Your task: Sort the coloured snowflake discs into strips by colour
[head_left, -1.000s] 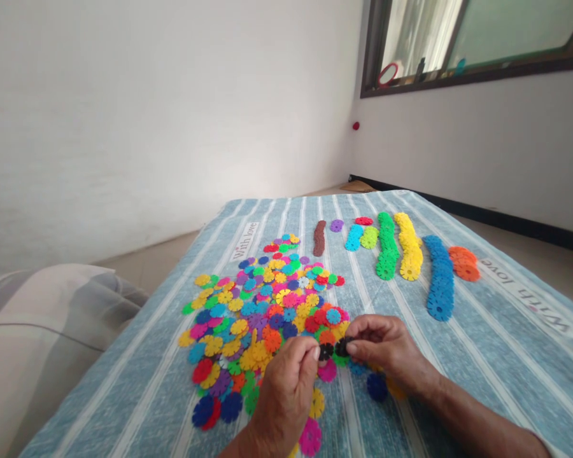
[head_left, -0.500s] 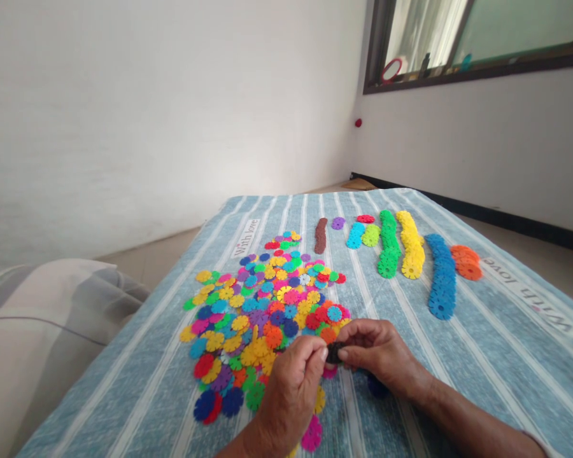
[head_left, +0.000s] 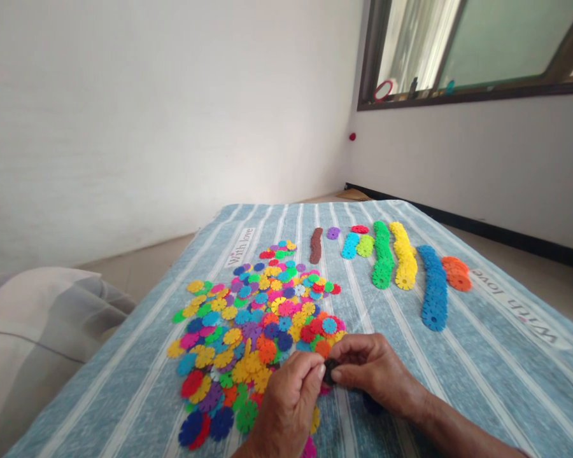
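Observation:
Between the fingertips of both hands is a small black notched disc (head_left: 330,371), partly covered by the fingers; whether it is one disc or more I cannot tell. My left hand (head_left: 291,397) pinches it from the left, its thumb and forefinger pressed together. From the right, my right hand (head_left: 375,372) grips it between thumb and forefinger. A dark blue disc (head_left: 372,403) lies on the cloth under my right hand. Just left of and beyond the hands spreads a heap of loose, flower-shaped plastic discs (head_left: 253,366) in many colours.
Overlapping rows lie at the right: a brown row (head_left: 316,246), a green row (head_left: 382,254), a yellow row (head_left: 403,254), a blue row (head_left: 434,289) and orange discs (head_left: 456,273). Smaller purple, red, light blue and lime groups stand between. A striped blue cloth (head_left: 482,388) covers the table.
The camera view has shifted, so the table and discs appear slightly lower and further left. Both hands keep hold of the black disc, with little other movement.

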Available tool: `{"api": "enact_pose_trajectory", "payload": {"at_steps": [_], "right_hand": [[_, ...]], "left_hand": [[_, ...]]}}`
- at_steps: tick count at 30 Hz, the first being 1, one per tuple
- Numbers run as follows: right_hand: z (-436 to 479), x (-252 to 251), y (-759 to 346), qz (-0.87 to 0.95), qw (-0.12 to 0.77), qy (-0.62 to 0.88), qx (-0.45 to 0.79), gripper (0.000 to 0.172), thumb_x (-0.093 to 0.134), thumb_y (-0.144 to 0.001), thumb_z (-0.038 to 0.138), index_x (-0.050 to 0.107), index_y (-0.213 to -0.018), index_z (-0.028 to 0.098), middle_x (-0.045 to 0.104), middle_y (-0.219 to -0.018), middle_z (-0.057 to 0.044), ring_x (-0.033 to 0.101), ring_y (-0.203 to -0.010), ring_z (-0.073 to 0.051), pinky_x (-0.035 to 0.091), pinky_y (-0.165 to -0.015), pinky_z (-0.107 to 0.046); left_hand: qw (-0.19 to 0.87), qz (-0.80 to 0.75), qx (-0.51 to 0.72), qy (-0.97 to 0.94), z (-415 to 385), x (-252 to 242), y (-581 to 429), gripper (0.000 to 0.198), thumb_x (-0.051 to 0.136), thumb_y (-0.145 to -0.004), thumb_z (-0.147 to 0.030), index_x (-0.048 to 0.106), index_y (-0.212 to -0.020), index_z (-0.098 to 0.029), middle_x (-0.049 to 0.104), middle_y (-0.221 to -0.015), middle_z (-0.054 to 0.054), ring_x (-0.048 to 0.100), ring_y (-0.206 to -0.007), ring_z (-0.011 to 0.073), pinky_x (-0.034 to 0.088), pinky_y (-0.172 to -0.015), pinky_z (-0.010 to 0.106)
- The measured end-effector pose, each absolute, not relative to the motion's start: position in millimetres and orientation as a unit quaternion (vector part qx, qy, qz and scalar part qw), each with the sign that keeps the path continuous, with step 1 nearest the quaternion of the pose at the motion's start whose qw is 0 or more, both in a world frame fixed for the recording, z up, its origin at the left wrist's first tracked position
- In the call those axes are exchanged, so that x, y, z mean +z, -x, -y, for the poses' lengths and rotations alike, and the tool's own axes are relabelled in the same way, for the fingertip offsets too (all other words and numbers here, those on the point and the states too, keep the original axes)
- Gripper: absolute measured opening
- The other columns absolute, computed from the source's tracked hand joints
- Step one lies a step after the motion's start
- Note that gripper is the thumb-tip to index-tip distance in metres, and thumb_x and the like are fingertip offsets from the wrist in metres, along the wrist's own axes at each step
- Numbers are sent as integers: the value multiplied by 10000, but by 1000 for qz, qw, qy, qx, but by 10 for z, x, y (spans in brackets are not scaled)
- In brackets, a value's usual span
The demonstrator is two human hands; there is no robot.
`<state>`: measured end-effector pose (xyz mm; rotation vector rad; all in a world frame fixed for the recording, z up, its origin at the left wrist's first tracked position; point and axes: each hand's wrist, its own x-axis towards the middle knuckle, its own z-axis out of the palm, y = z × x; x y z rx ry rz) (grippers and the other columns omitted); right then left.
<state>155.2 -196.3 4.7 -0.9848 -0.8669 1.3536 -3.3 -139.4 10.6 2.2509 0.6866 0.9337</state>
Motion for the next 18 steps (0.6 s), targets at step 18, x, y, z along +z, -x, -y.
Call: {"api": "enact_pose_trajectory", "payload": {"at_steps": [18], "right_hand": [[-20,349,-2849,444,380,783,211,265,574,-885,324,589,-1078,143,618,-1050,-53,616,-859,-164,528,-725,-339]], "left_hand": [[242,-169,396,-870,1255,-41,128,130,488,-847,-121,573,-927,-178,613,-743,34,586,-707,143,501,-640,221]]}}
